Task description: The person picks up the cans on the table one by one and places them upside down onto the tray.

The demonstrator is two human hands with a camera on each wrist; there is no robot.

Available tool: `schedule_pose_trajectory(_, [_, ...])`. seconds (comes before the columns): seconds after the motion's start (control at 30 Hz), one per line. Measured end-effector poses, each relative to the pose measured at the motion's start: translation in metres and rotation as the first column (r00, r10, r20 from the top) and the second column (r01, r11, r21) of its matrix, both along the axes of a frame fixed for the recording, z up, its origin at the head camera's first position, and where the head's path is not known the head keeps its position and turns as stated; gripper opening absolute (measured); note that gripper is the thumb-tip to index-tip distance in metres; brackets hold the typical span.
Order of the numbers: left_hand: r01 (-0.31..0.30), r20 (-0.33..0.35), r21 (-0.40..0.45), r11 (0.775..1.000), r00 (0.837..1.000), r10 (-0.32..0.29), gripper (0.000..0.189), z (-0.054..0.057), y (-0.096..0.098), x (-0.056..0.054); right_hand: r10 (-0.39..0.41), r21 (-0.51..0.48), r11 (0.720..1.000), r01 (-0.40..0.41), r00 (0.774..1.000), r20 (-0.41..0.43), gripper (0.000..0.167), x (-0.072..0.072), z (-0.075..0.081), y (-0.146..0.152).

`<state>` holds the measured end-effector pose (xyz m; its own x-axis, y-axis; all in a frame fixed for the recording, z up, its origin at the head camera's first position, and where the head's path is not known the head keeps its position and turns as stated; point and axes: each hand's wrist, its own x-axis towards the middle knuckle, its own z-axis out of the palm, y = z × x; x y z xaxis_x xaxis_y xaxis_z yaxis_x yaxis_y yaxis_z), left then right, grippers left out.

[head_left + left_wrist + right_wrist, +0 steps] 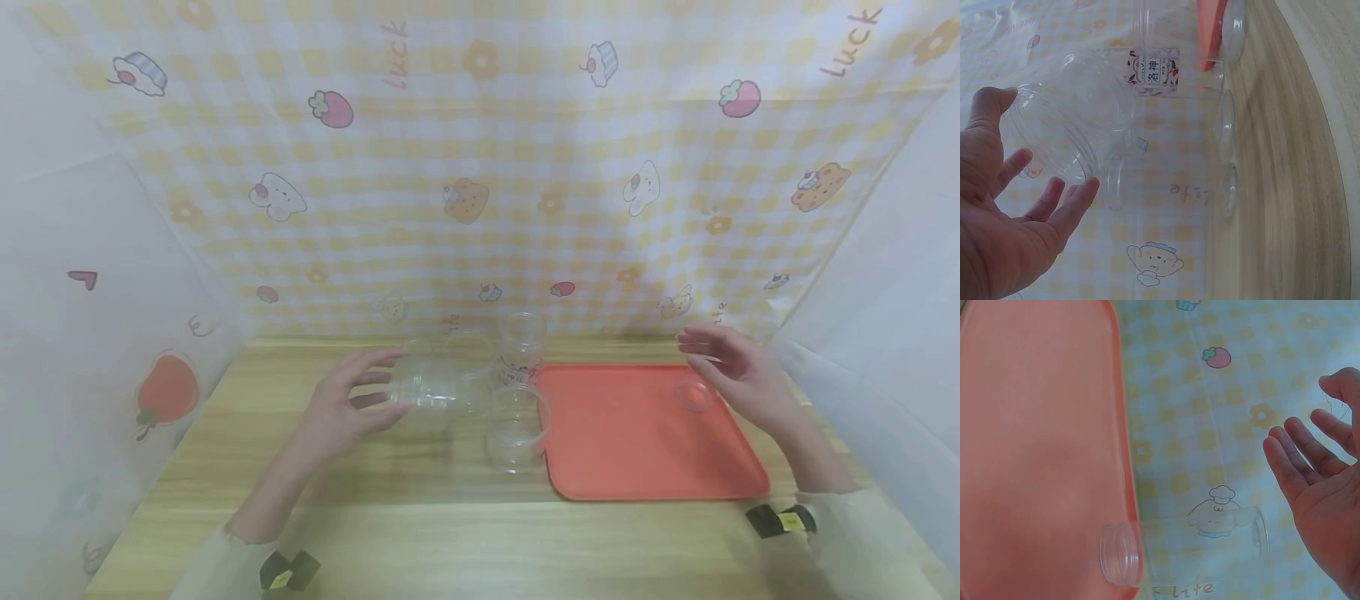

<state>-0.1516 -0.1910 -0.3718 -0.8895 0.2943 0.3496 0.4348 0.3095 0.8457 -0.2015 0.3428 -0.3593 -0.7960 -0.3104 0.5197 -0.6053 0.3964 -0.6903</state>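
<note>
My left hand point(345, 400) grips a clear plastic jar point(435, 390) by one end, tilting it on its side above the table. In the left wrist view, thumb and fingers spread round the ringed end of this jar point(1054, 134). Beside it stand several similar clear jars; one jar point(1154, 70) bears a white label with red flowers, and another jar point(517, 433) is nearer the front. My right hand point(738, 375) is held over the orange tray point(637, 442), fingers loosely bent and holding nothing. Close to it, a clear jar point(1191, 553) stands upright on the tray.
The tray lies on the right of the wooden table point(450, 542), with the front jar overlapping its left edge in the head view. A yellow checked cloth point(420, 167) hangs behind the table, and white sheets point(67, 333) close off both sides.
</note>
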Motion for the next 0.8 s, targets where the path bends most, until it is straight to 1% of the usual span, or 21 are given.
schedule_pose_trajectory(0.27, [0.002,0.027,0.035,0.999,1.000,-0.003,0.067,-0.002,0.004,-0.002,-0.004,-0.004,1.000,0.004,1.000,0.009,0.040,0.002,0.001,-0.002])
schedule_pose_trajectory(0.37, [0.001,0.045,0.053,0.999,0.999,-0.004,0.067,-0.001,0.007,-0.002,-0.001,-0.008,1.000,0.002,1.000,0.004,0.040,0.001,0.001,-0.004])
schedule_pose_trajectory(0.67, [0.004,0.067,0.099,0.995,0.998,-0.011,0.066,0.000,0.012,0.000,0.056,-0.059,0.997,-0.055,0.998,0.020,0.041,-0.003,-0.002,-0.009])
schedule_pose_trajectory(0.8, [0.009,0.073,0.121,0.993,0.997,-0.018,0.066,0.001,0.013,0.001,0.064,-0.064,0.996,-0.063,0.998,0.021,0.041,-0.004,-0.003,-0.011])
